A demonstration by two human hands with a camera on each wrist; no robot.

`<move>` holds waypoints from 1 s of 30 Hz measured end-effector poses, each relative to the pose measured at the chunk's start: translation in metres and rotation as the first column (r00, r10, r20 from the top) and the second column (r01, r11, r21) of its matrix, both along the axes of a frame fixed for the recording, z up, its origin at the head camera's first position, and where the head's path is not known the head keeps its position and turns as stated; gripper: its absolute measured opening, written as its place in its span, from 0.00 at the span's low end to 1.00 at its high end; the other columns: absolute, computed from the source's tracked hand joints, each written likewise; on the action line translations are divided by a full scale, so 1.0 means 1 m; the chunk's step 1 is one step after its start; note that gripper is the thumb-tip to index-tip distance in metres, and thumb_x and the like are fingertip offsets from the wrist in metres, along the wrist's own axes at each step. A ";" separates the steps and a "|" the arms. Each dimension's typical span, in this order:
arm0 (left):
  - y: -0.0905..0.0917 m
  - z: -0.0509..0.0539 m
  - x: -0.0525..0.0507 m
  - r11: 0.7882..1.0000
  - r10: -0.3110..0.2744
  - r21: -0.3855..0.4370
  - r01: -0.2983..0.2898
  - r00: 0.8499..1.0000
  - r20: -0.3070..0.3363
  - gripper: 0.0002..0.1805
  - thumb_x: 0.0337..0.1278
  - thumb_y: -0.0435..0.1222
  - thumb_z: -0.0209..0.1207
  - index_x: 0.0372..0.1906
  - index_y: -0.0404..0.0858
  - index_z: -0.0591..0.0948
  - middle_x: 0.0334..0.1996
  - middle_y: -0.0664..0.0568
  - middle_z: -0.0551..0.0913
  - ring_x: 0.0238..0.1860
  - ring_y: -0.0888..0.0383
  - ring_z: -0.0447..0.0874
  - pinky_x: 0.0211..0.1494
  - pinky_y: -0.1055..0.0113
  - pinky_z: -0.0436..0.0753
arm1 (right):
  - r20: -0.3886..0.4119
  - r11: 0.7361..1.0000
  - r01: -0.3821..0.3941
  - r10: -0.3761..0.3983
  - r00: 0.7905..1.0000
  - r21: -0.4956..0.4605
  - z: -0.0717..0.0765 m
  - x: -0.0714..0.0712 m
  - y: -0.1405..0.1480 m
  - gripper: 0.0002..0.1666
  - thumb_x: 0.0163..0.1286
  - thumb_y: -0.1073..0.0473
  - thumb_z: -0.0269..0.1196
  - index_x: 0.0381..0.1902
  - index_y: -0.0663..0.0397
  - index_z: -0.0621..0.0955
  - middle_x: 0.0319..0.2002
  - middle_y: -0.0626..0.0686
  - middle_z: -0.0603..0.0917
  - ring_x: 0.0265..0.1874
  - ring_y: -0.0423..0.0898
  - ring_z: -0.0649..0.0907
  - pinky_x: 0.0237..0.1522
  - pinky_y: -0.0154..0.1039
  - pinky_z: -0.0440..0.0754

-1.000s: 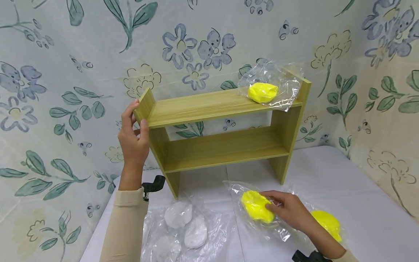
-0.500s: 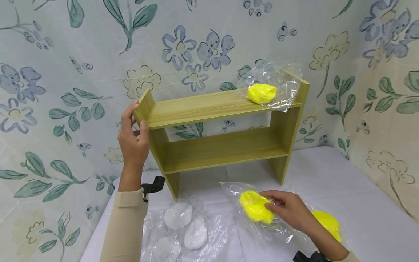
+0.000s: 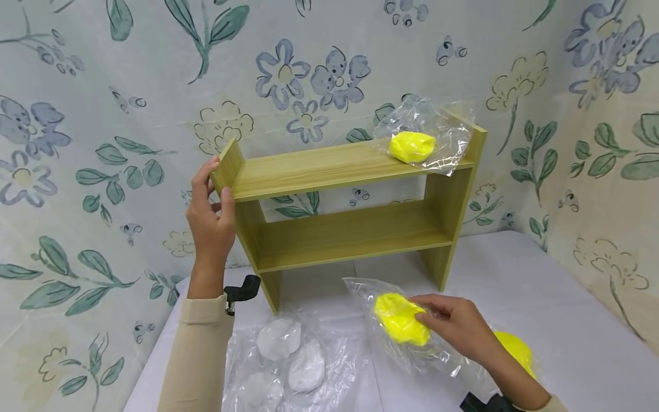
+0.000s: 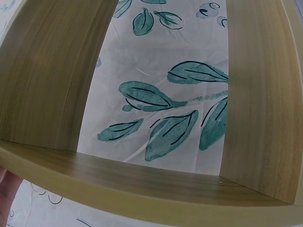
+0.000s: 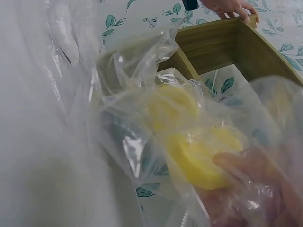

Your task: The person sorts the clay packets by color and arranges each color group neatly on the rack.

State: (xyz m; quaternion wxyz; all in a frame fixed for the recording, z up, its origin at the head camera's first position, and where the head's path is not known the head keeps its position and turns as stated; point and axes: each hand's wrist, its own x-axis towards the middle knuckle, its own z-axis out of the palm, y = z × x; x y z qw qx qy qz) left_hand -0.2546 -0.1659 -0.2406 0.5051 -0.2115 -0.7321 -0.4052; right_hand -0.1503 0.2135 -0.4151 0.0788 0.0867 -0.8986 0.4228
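Note:
A small two-tier wooden shelf (image 3: 355,229) stands on the white cloth, leaning a little. My left hand (image 3: 211,220) grips the top of its left side panel, fingers behind and thumb in front. In the head view, my right hand (image 3: 458,326) pinches a clear plastic bag with a yellow lump (image 3: 399,317) inside, held in front of the shelf. The right wrist view shows yellow lumps (image 5: 203,156) through the film, with my fingers (image 5: 232,163) against one. Another bagged yellow lump (image 3: 412,146) lies on the top board at the right.
Several white discs (image 3: 307,366) in clear plastic lie on the cloth at front left. A further yellow lump (image 3: 516,352) in plastic sits partly hidden behind the right forearm. A floral curtain (image 3: 128,114) hangs behind the table (image 3: 571,320).
My right hand has shifted slightly left and up with the bagged yellow lump. My left hand stays on the shelf panel.

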 end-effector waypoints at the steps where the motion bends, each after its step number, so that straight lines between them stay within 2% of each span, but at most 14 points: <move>1: 0.000 0.000 0.000 1.000 0.001 -0.001 -0.001 1.000 -0.001 0.23 0.62 0.24 0.49 0.62 0.32 0.70 0.65 0.51 0.74 0.57 0.50 0.78 0.39 0.84 0.75 | 0.000 1.000 0.012 -0.012 1.000 -0.002 0.001 0.000 -0.001 0.15 0.59 0.56 0.70 0.46 0.43 0.86 0.36 0.40 0.86 0.20 0.39 0.71 0.21 0.31 0.72; 5: 0.001 0.001 0.001 1.000 0.006 0.002 -0.006 1.000 0.009 0.23 0.62 0.24 0.49 0.63 0.32 0.69 0.65 0.51 0.74 0.57 0.50 0.78 0.39 0.84 0.75 | 0.015 0.998 0.057 -0.056 0.998 -0.021 0.006 0.002 -0.003 0.15 0.59 0.56 0.70 0.46 0.45 0.87 0.38 0.43 0.87 0.22 0.41 0.73 0.22 0.31 0.74; 9: 0.002 0.002 0.003 1.000 0.019 0.008 -0.019 1.000 0.022 0.23 0.62 0.24 0.49 0.63 0.33 0.69 0.65 0.51 0.74 0.57 0.50 0.78 0.40 0.84 0.75 | 0.021 0.997 0.068 -0.068 0.997 -0.032 0.012 0.004 -0.005 0.15 0.59 0.54 0.70 0.46 0.47 0.87 0.40 0.45 0.87 0.23 0.43 0.75 0.24 0.30 0.75; 20: 0.002 0.003 0.004 1.000 0.014 0.013 -0.015 1.000 0.026 0.23 0.62 0.24 0.49 0.63 0.33 0.69 0.65 0.52 0.73 0.58 0.50 0.78 0.40 0.83 0.75 | -0.055 0.997 0.033 -0.037 0.998 -0.076 0.027 0.012 -0.004 0.13 0.58 0.56 0.71 0.43 0.47 0.87 0.38 0.45 0.88 0.24 0.40 0.79 0.26 0.32 0.81; 25: 0.002 0.003 0.004 1.000 0.006 0.012 -0.006 1.000 0.020 0.23 0.61 0.24 0.49 0.63 0.32 0.69 0.65 0.50 0.74 0.58 0.49 0.78 0.39 0.84 0.75 | -0.080 0.995 0.009 -0.017 0.997 -0.098 0.034 0.016 -0.003 0.13 0.58 0.57 0.70 0.43 0.47 0.87 0.38 0.46 0.88 0.25 0.40 0.81 0.27 0.33 0.83; 30: 0.002 0.003 0.004 1.000 0.005 0.004 -0.005 1.000 0.015 0.23 0.62 0.24 0.49 0.62 0.32 0.69 0.65 0.49 0.73 0.58 0.48 0.78 0.40 0.84 0.75 | -0.118 0.997 0.017 -0.026 0.993 -0.074 0.042 0.020 -0.004 0.12 0.58 0.59 0.70 0.42 0.48 0.87 0.38 0.46 0.88 0.25 0.39 0.81 0.27 0.32 0.83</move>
